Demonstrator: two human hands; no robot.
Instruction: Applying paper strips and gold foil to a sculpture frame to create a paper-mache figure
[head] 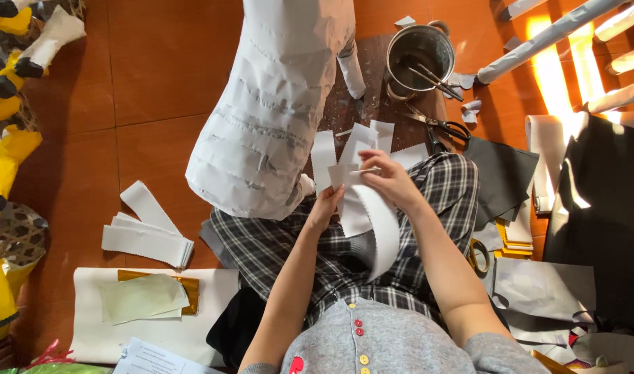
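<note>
So the only real container in sight was the metal pot at the far side of the floor, and it had a couple of thin sticks or brush handles leaning in it, couldn't tell which. Scissors lay just near of it, on the right.

The person sat on the floor with plaid trousers on, and both hands were up over the lap. The left hand had its fingers pinched shut on the lower edge of a white paper strip with a wavy cut edge. The right hand was clamped on the top of that same strip, which curled down and hung between the two forearms. So the strip sat right in both grips, no gap.

Just far-left of the hands stood a big white paper-covered figure, layered in fringed strips, its near edge close to the left hand. More loose cut strips lay between it and the hands.

Left side had open floor, with a stack of folded white strips and a white sheet carrying gold foil nearer in. Right side was crowded: black paper, a tape roll, rolled paper tubes at the far right.
</note>
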